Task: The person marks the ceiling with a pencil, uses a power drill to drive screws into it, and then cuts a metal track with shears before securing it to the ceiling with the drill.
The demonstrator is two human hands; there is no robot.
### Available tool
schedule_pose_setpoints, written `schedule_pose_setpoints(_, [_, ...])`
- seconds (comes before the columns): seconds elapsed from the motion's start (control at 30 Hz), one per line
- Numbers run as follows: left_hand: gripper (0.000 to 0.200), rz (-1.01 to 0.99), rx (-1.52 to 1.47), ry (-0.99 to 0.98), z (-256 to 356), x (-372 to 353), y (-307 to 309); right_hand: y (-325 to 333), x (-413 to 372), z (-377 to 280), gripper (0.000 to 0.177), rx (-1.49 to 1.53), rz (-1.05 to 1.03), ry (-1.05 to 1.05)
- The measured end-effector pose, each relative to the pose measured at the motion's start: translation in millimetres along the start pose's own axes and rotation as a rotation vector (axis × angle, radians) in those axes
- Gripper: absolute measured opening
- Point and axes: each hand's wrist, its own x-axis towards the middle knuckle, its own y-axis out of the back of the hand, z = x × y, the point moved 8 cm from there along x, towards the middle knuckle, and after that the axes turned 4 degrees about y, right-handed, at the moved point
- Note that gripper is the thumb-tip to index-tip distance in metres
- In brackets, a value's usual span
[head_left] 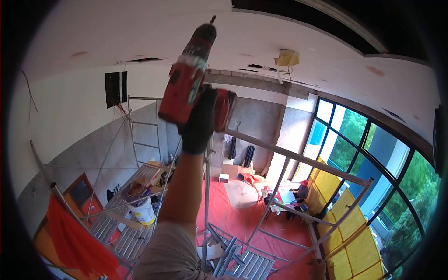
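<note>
Drill [181,93] at upper centre, bit [213,20] upward, gripped in my gloved fingers [209,95]; a firm, straight hold should limit wobble.

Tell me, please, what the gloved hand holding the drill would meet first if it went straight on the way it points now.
The bit of the drill would likely meet the pale ceiling before the gloved hand could; the gap is unclear.

Drill [175,95] red and black. Gloved hand [198,128] black; sleeve [165,252] grey-brown. Bucket [143,213] white with yellow marking. Floor [215,198] red; hanging cloth [74,238] orange-red; panels [343,205] yellow.
</note>
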Motion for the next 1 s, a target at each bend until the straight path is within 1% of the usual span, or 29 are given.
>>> schedule_pose_setpoints(0.07, [0.038, -0.006, -0.119, 0.063, 7.8, 21.5, -16.2, 11.5, -6.9, 0.9, 0.052, -0.008, 0.01, 0.014])
schedule_pose_setpoints(0.13, [0.045, -0.048, 0.3, -0.236, 38.1, 35.2, -31.1, 20.4, -13.1, 2.1, 0.049, -0.02, 0.015, 0.031])
schedule_pose_setpoints(0.27, [0.042, -0.146, 0.355, -0.364, 54.5, 48.2, -48.4, 34.1, -25.8, 7.5, 0.046, -0.058, 0.03, 0.088])
schedule_pose_setpoints(0.3, [0.043, -0.142, 0.345, -0.265, 53.9, 51.9, -49.1, 35.6, -30.4, 9.5, 0.046, -0.086, 0.03, 0.126])
schedule_pose_setpoints(0.4, [0.044, -0.086, 0.344, -0.304, 53.7, 58.5, -55.0, 35.4, -54.4, 10.5, 0.048, -0.24, 0.011, 0.386])
schedule_pose_setpoints(0.5, [0.041, -0.139, 0.205, -0.249, 39.2, 74.5, -62.8, 37.0, -64.1, 15.1, 0.033, -0.033, 0.127, 0.044])
schedule_pose_setpoints(0.57, [0.039, -0.173, 0.187, -0.226, 32.2, 84.9, -65.2, 32.4, -76.3, 9.4, 0.029, 0.086, 0.207, -0.088])
schedule_pose_setpoints(0.63, [0.04, -0.246, -0.066, -0.112, 20.0, 94.1, -67.7, 27.4, -91.6, 8.8, 0.033, 0.175, 0.282, -0.18])
schedule_pose_setpoints(0.7, [0.041, -0.347, -0.58, 0.107, 0.8, 100.2, -73.6, 17.8, -101.1, 17.2, 0.041, 0.228, 0.305, -0.251])
schedule_pose_setpoints(0.77, [0.044, -0.431, -1.088, 0.34, -16.8, 100.2, -81.5, 7.0, -104.6, 48.2, 0.041, 0.293, 0.288, -0.322])
schedule_pose_setpoints(0.8, [0.044, -0.441, -1.232, 0.43, -25.3, 100.7, -83.4, 2.8, -108.4, 61.0, 0.04, 0.323, 0.28, -0.358])
schedule_pose_setpoints(0.83, [0.045, -0.439, -1.375, 0.524, -33.7, 100.9, -85.3, 1.6, -113.9, 61.4, 0.04, 0.293, 0.289, -0.368])
schedule_pose_setpoints(0.9, [0.046, -0.385, -1.434, 0.642, -50.9, 106.1, -86.5, -4.1, -130.4, 30.8, 0.041, 0.235, 0.303, -0.385])
schedule_pose_setpoints(0.97, [0.036, -0.388, -1.279, 0.555, -35.6, 104.8, -84.3, -8.7, -144.5, -23.1, 0.042, 0.317, 0.401, -0.269])
schedule_pose_setpoints(1.0, [0.034, -0.389, -1.202, 0.51, -28.7, 104.6, -83.6, -7.9, -148.8, -39.0, 0.042, 0.358, 0.449, -0.21])
